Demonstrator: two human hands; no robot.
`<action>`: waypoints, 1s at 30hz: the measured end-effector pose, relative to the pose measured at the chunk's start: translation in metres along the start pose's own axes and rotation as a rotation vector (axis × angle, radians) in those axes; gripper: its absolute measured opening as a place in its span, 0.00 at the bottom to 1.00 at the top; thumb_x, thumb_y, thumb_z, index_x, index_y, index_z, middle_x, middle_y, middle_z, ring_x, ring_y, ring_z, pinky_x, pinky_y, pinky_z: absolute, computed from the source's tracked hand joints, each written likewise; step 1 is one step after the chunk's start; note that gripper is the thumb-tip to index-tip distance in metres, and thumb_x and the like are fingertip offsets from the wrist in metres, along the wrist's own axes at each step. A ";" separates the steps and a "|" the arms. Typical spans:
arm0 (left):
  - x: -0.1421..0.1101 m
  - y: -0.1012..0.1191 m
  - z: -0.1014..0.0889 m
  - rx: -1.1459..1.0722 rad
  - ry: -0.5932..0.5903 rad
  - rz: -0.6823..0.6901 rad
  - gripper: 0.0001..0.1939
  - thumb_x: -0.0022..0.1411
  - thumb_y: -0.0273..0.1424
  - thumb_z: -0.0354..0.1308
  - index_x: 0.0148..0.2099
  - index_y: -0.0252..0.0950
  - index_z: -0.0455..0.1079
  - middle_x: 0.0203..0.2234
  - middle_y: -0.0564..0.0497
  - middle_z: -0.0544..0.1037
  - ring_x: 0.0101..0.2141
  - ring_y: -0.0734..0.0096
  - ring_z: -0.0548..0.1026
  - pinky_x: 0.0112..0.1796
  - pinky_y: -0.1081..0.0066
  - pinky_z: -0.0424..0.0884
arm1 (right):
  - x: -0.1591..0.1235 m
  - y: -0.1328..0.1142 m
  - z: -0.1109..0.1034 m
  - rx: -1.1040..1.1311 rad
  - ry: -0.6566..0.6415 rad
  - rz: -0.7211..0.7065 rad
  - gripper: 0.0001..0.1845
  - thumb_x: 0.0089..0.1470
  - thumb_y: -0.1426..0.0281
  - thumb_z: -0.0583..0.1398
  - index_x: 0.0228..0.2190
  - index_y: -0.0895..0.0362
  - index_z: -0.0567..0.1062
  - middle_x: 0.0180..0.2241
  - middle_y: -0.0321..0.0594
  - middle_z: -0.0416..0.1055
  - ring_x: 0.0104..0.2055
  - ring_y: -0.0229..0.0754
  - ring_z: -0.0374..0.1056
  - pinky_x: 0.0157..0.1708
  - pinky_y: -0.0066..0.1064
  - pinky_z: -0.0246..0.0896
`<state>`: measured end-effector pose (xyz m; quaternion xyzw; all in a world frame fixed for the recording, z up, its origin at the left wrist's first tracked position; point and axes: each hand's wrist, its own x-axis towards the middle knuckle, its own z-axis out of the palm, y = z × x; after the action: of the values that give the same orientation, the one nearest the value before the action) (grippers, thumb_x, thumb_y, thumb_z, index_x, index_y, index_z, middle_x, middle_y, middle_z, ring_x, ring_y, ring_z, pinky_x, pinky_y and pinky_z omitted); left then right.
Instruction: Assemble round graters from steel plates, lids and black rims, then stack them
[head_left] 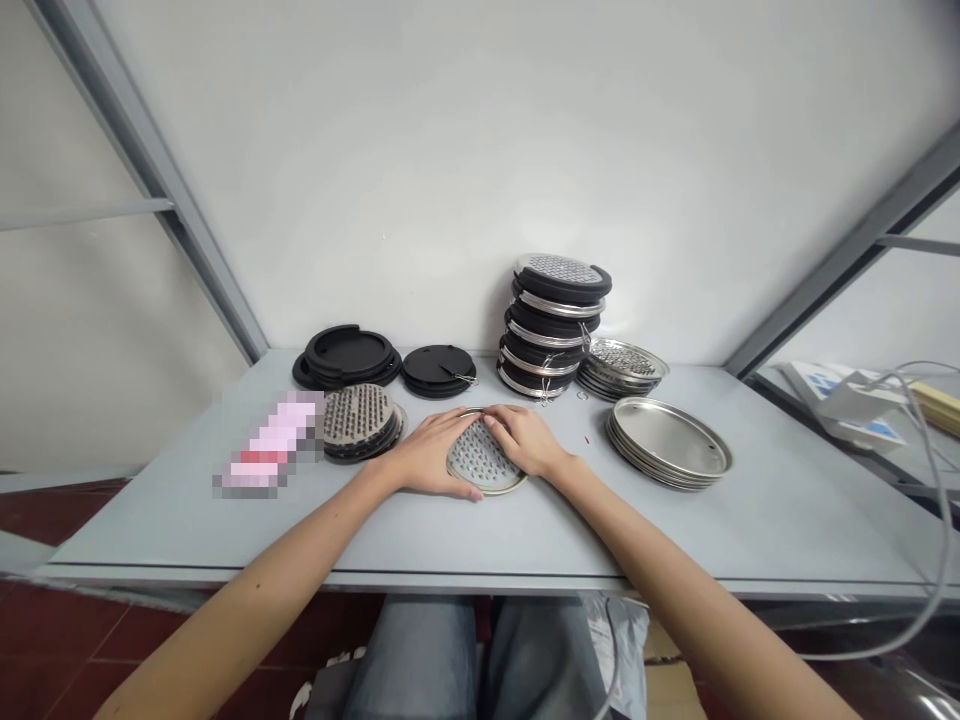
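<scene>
A round perforated metal disc (480,462) lies flat on the grey table (525,530) in front of me. My left hand (429,452) rests on its left edge, fingers curved along the rim, thumb by the near side. My right hand (525,440) grips the disc's right and far edge, fingers bent over it. Both hands meet at the far rim. A thin wire ring seems to run round the disc's edge, though I cannot make it out well.
A stack of perforated discs (358,420) sits left; black rubber rings (348,356) and black lids (439,370) behind. A tall pile of assembled pieces (553,325) stands at the back. Perforated plates (622,366) and plain metal pans (669,442) lie right. A blurred pink object (268,446) is far left.
</scene>
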<state>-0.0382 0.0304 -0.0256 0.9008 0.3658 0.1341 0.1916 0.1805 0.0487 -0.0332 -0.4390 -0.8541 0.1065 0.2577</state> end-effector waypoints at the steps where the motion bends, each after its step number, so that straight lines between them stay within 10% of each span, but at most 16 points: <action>1: 0.000 0.000 0.000 -0.002 -0.003 0.000 0.59 0.43 0.56 0.65 0.69 0.37 0.43 0.66 0.40 0.49 0.65 0.49 0.47 0.62 0.54 0.47 | 0.000 0.000 0.000 0.001 -0.003 0.008 0.20 0.64 0.61 0.47 0.44 0.57 0.73 0.42 0.46 0.75 0.45 0.45 0.71 0.46 0.35 0.62; 30: -0.001 -0.003 0.001 -0.012 0.023 0.014 0.59 0.42 0.56 0.66 0.68 0.35 0.45 0.65 0.38 0.51 0.64 0.48 0.49 0.62 0.53 0.49 | -0.001 0.011 0.006 0.084 0.099 -0.006 0.19 0.61 0.63 0.51 0.45 0.57 0.76 0.52 0.50 0.67 0.55 0.49 0.62 0.56 0.43 0.55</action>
<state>-0.0408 0.0316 -0.0281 0.9007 0.3608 0.1482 0.1915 0.1848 0.0547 -0.0430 -0.4301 -0.8363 0.1200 0.3181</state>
